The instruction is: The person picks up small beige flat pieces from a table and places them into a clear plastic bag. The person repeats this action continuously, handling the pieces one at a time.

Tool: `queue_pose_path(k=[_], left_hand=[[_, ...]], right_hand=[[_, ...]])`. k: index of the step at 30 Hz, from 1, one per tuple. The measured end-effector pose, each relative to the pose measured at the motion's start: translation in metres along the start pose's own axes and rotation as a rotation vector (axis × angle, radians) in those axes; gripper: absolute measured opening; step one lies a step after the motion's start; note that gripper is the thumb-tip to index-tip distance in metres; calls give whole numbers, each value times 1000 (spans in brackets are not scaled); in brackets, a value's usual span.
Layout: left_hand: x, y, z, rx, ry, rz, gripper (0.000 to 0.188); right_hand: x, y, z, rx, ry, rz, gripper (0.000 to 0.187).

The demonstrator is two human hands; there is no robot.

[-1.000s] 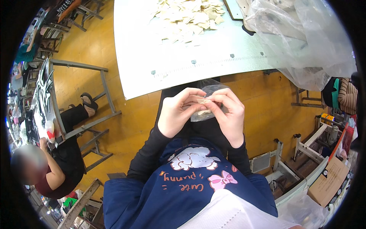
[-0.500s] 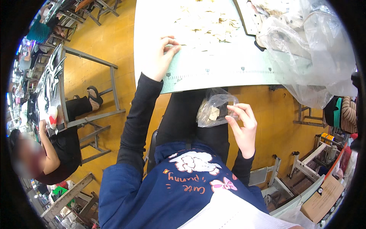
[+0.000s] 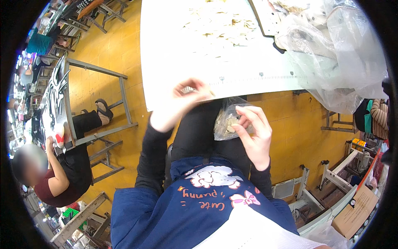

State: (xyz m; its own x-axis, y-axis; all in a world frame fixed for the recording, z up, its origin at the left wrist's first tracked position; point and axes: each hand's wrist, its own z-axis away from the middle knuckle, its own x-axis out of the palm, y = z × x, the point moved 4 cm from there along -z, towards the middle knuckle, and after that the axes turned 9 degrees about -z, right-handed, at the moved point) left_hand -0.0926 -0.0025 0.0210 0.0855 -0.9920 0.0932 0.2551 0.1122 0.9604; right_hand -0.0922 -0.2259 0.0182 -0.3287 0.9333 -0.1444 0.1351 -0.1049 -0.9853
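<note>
My left hand point(image 3: 184, 99), blurred by motion, is over the table's near edge, its fingers curled in a pinch. At the fingertips is a small pale, flat piece point(image 3: 212, 93), too smeared to make out well. Above my lap, my right hand point(image 3: 255, 135) grips the rim of a small clear plastic bag point(image 3: 222, 128) between thumb and fingers. Several cream-coloured flat pieces point(image 3: 231, 123) lie inside that bag. Many similar thin pieces point(image 3: 238, 25) are scattered over the far part of the white table point(image 3: 174, 54).
A ruler scale point(image 3: 261, 79) runs along the table's near edge. Large clear plastic bags point(image 3: 348, 54) hang over the right corner. At left, a person point(image 3: 58, 178) sits at a metal-framed table point(image 3: 99, 69). A cardboard box point(image 3: 355, 213) and metal frames stand at lower right.
My left hand has come back from the scattered pieces toward the near edge and the small bag. My right hand has shifted slightly left at the bag's rim.
</note>
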Motion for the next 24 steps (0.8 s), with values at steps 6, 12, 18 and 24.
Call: queue_pose_path(k=[6, 12, 18, 24], left_hand=[[48, -20, 9, -26, -366, 124, 17], [-3, 4, -34, 267, 355, -593, 35], [-27, 5, -86, 383, 572, -1185, 39], [-28, -2, -77, 234, 437, -732, 31]], right_hand=[[13, 2, 5, -107, 185, -206, 19], [-18, 19, 20, -65, 83, 90, 15], [-22, 36, 25, 37, 54, 317, 22], [-19, 24, 22, -9, 88, 232, 20]])
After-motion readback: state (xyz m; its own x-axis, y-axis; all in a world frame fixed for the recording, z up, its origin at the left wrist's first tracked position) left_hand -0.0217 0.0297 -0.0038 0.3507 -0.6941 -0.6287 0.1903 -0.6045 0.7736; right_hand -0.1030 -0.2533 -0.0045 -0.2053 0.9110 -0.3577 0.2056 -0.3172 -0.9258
